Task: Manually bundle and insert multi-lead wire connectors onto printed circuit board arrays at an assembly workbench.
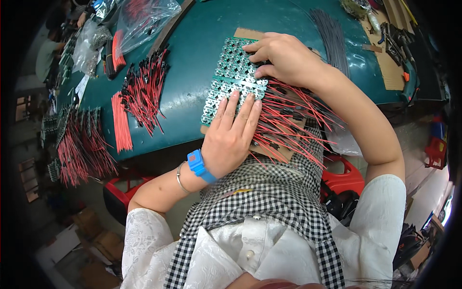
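Note:
A panel of green circuit boards (pixel 228 79) with rows of shiny metal parts lies tilted on brown cardboard (pixel 248 33) at the table's near edge. My left hand (pixel 233 132) rests flat on its lower part, fingers stretched out. Over the panel's upper right side, my right hand (pixel 288 58) is curled, its fingertips touching the boards; dark bits show between finger and thumb, too small to name. Red and black wires (pixel 293 123) with black connectors fan out from the panel's right edge, partly under my right forearm. A blue watch (pixel 196 163) is on my left wrist.
On the green table (pixel 187 96), bundles of red wires (pixel 121 123) and black-tipped red wires (pixel 147 91) lie left. Wired boards (pixel 77 139) hang at the left edge. Clear bags (pixel 149 21) sit far left, grey wires (pixel 329 41) far right, beside tools (pixel 394 48).

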The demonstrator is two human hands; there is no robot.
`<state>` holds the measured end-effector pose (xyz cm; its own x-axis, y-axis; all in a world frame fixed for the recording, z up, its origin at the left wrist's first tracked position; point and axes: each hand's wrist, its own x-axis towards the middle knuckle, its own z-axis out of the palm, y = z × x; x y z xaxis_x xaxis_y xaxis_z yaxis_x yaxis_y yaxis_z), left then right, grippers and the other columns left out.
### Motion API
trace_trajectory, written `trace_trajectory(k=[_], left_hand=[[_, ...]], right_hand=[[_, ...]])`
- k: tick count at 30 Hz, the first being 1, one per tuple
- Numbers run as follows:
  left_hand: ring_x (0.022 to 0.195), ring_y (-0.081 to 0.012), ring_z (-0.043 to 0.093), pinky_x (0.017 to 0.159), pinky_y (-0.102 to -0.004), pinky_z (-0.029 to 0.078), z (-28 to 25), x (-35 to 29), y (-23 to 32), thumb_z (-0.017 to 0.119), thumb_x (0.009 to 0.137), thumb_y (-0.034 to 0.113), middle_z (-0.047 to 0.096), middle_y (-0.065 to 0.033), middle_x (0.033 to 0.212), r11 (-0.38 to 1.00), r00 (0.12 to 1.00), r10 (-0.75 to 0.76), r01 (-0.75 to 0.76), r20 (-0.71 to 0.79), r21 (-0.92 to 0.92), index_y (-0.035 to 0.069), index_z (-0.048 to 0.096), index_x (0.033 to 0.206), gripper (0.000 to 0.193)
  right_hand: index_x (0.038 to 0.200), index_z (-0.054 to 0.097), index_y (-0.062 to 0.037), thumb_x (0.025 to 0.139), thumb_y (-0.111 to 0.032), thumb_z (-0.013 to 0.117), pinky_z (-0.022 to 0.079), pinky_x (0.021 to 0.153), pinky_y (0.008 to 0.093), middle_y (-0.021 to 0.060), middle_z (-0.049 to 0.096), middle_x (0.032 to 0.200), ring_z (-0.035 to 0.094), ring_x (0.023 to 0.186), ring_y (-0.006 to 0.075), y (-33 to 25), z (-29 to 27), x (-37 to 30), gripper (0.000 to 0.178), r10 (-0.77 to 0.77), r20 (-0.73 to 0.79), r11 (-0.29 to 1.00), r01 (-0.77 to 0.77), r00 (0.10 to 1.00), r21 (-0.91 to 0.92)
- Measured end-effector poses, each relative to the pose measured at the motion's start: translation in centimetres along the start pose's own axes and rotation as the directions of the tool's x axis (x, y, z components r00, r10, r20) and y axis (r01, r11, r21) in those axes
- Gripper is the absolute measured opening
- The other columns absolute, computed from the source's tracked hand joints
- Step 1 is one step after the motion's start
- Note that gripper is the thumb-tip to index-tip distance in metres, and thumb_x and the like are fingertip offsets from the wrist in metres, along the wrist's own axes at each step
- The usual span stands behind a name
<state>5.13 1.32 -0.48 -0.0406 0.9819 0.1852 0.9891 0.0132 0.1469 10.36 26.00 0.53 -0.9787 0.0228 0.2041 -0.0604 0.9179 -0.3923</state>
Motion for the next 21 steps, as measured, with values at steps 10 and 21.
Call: trace_trajectory(k=[10,21], left_hand=[[0.131,-0.0455,0.05,0.108,-0.0483,0.043,-4.2,1.8,-1.6,0.065,0.09,0.043,0.055,-0.0283,0.137,0.973,0.979,0.152,-0.124,0.136,-0.196,-0.001,0.046,0.144,0.071],[0.088,-0.0318,0.073,0.073,-0.0354,0.06,-4.0,5.1,-5.5,0.082,0.069,-0.001,0.071,-0.016,0.115,0.906,0.999,0.033,-0.031,-0.002,-0.422,0.007,0.069,0.12,0.053]], right_hand=[[0.098,0.077,-0.0003,0.07,-0.017,0.081,0.052,0.096,0.0418,0.0127,0.07,0.122,0.065,0.113,0.0309,-0.9,-1.3,0.3,0.033,0.118,0.12,0.992,-0.112,0.986,-0.056],[0.091,0.076,-0.0008,0.071,-0.019,0.08,0.053,0.094,0.0418,0.0139,0.071,0.12,0.066,0.111,0.0309,-0.4,-0.6,0.3,0.027,0.131,0.116,0.989,-0.122,0.985,-0.084]])
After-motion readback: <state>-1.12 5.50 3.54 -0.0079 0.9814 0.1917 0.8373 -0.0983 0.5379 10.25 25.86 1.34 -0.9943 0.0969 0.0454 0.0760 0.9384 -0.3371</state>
